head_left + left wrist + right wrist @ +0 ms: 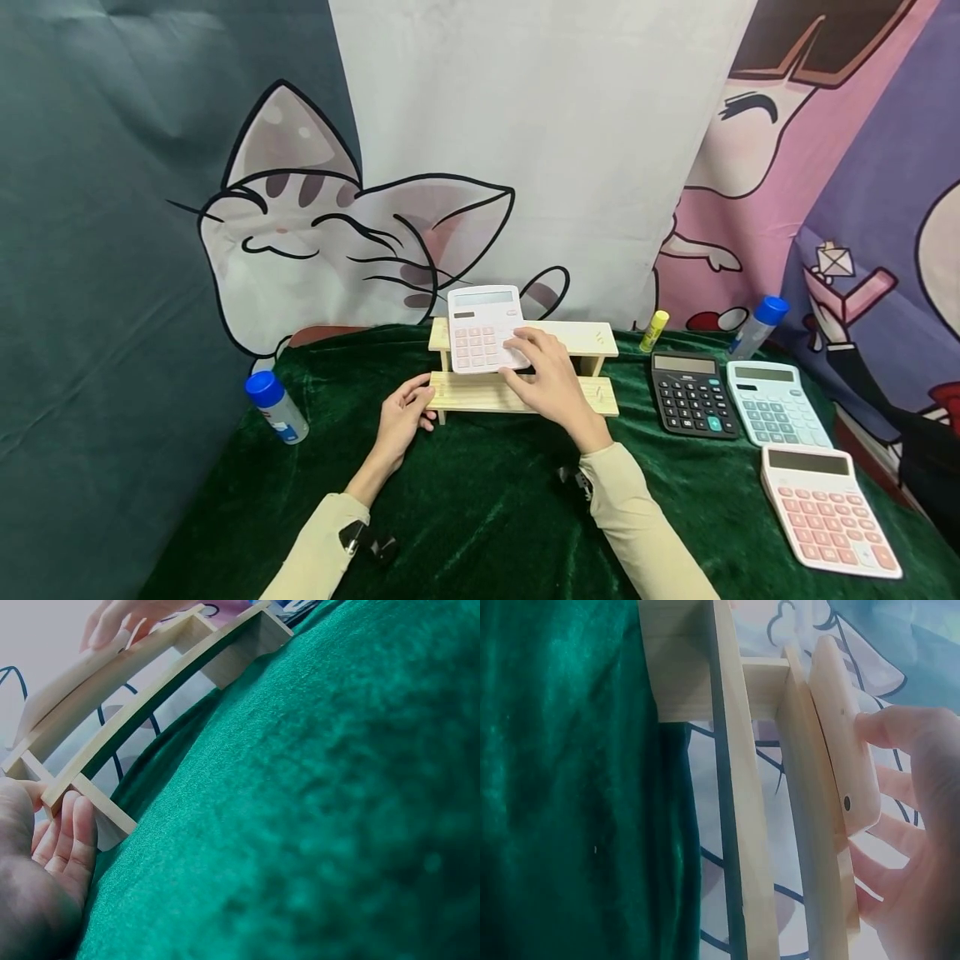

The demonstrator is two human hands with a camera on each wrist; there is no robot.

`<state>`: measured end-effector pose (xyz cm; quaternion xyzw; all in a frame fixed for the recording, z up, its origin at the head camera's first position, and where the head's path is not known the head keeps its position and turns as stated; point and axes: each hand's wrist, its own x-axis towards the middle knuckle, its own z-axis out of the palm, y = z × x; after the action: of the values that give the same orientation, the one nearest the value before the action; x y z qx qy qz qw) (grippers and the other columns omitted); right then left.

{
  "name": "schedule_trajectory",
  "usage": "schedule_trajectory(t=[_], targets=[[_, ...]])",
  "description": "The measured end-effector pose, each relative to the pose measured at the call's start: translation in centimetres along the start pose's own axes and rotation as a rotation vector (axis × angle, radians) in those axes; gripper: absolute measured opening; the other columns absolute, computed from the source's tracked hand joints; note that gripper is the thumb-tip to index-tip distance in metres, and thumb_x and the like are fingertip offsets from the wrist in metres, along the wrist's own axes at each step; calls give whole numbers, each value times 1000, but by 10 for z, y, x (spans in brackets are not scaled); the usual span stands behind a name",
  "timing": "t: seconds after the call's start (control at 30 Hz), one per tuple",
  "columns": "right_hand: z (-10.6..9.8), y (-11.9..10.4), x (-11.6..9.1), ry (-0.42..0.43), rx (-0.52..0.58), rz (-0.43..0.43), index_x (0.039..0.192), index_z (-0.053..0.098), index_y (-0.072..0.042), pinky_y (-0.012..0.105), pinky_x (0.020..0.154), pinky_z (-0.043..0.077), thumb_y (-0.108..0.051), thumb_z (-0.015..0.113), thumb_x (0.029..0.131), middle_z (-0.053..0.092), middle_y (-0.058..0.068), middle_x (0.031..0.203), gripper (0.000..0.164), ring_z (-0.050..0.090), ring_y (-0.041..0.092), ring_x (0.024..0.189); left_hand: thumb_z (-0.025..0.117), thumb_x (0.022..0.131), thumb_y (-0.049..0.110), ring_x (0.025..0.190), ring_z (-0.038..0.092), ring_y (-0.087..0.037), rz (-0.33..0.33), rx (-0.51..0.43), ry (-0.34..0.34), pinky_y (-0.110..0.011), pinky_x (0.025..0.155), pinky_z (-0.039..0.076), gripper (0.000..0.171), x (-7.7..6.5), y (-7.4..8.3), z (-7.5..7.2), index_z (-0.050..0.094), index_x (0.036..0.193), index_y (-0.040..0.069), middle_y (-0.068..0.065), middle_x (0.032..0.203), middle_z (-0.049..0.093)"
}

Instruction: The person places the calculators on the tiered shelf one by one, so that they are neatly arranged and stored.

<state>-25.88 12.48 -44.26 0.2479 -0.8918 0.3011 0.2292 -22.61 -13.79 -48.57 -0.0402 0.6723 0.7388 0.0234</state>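
A white calculator with pink keys (474, 315) lies on the upper step of a two-step wooden stand (573, 337), at its left part. My right hand (551, 379) holds the calculator by its lower right corner, the thumb at the near edge. The right wrist view shows this thumb (889, 727) against the calculator's side (855, 761), with the other fingers round its end. At the stand's left end, my left hand (401, 419) grips the lower step (480, 393). Its fingers curl under the board in the left wrist view, beside the stand's leg (105, 806).
To the right lie a black calculator (686, 393), a light blue calculator (776, 402) and another pink-keyed calculator (828, 510). A yellow glue stick (654, 331) and a blue-capped bottle (757, 327) stand behind them. Another blue-capped bottle (277, 407) is at left on the green cloth (465, 517).
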Motion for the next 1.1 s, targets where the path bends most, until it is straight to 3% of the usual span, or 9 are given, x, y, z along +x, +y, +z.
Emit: schedule_trajectory(t=[0.37, 0.8, 1.03, 1.1], targets=[[10, -6, -1, 60, -26, -40, 120, 68, -17, 51, 105, 40, -37, 76, 88, 56, 9, 135, 39, 49, 29, 125, 62, 99, 15, 69, 64, -14, 1, -2, 7, -22, 53, 56, 38, -1, 0, 0, 57, 136, 4, -2, 100, 68], [12, -11, -3, 44, -38, 8, 126, 66, -18, 49, 105, 39, -42, 73, 90, 54, 7, 137, 43, 48, 28, 123, 61, 100, 14, 69, 64, -15, 6, -5, 1, -22, 53, 56, 39, -2, 1, 0, 56, 137, 3, -4, 102, 67], [11, -11, -2, 35, -39, 7, 125, 66, -18, 50, 106, 39, -42, 73, 90, 53, 8, 137, 43, 48, 29, 125, 63, 99, 21, 67, 63, -11, 37, 14, 35, -20, 52, 55, 39, 13, -25, -3, 58, 136, 9, -7, 107, 67], [10, -11, -2, 47, -36, 1, 125, 66, -17, 51, 105, 40, -41, 74, 90, 53, 10, 136, 43, 49, 30, 124, 63, 99, 22, 66, 63, -10, 48, 21, 43, -20, 51, 54, 37, 13, -26, -2, 59, 134, 10, -9, 108, 67]])
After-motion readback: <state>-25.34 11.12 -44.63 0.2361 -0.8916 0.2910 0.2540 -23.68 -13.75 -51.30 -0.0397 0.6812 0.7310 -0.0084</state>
